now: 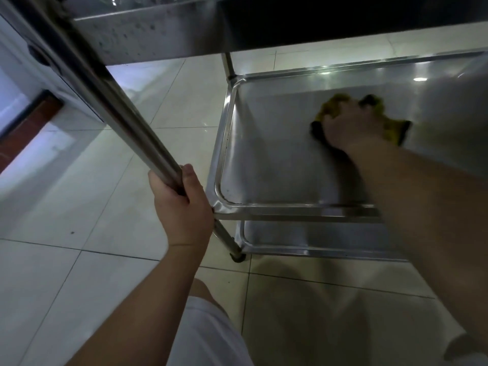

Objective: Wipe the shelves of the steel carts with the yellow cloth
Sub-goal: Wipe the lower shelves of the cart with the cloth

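Observation:
A steel cart stands in front of me, seen from low down. Its middle shelf (pixel 266 165) is a shiny tray with a raised rim. My right hand (pixel 351 126) grips the crumpled yellow cloth (pixel 393 126) and presses it on the far part of that shelf; the cloth is blurred. My left hand (pixel 179 207) grips the cart's near left steel post (pixel 111 101), just above the shelf's corner. A lower shelf (pixel 311 237) shows beneath the middle one. The underside of the top shelf (pixel 158 35) hangs overhead.
Pale floor tiles (pixel 79 207) spread to the left and below. A caster wheel (pixel 237 257) sits at the foot of the near post. A white wall and a dark door frame (pixel 31 120) lie at the far left. My knee in pale shorts (pixel 208 326) is at the bottom.

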A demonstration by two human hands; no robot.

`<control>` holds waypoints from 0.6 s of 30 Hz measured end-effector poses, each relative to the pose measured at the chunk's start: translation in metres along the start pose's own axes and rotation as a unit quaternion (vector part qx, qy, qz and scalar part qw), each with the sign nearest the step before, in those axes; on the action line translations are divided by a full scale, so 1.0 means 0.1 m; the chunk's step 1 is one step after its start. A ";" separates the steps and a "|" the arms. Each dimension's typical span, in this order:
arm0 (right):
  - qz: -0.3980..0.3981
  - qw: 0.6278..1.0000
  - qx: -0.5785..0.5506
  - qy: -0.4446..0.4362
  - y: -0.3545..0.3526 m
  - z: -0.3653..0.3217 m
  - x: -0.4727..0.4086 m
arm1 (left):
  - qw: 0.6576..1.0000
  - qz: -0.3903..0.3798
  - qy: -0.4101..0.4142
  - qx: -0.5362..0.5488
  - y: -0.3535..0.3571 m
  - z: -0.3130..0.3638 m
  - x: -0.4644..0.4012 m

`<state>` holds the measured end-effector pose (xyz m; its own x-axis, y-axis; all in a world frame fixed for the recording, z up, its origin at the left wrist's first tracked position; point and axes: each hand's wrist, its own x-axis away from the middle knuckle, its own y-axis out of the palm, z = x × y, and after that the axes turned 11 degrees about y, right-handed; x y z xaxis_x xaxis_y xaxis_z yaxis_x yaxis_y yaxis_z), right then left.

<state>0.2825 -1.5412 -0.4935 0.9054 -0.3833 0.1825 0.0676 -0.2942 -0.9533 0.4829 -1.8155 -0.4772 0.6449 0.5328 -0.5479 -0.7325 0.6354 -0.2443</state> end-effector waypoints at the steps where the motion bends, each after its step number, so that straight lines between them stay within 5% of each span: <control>1: -0.001 0.999 -0.007 0.038 -0.02 0.06 -0.09 | 1.000 0.009 -0.004 0.008 0.02 0.01 0.00; 4: -0.027 0.997 -0.009 0.067 0.00 -0.10 -0.11 | 1.000 0.024 -0.002 0.021 0.05 0.01 0.00; 12: -0.078 0.968 0.042 -0.234 0.40 -1.21 1.06 | 0.999 0.018 0.010 0.030 0.03 -0.02 -0.01; 18: -0.098 0.954 0.041 -0.281 0.63 -1.04 1.78 | 1.000 0.003 -0.001 0.021 -0.01 0.02 -0.01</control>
<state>0.4045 -1.7188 -0.4963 0.9522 0.2092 0.2224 0.2696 -0.2338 -0.9342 0.4830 -1.8157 -0.4747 0.6410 0.5381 -0.5474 -0.7269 0.6547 -0.2076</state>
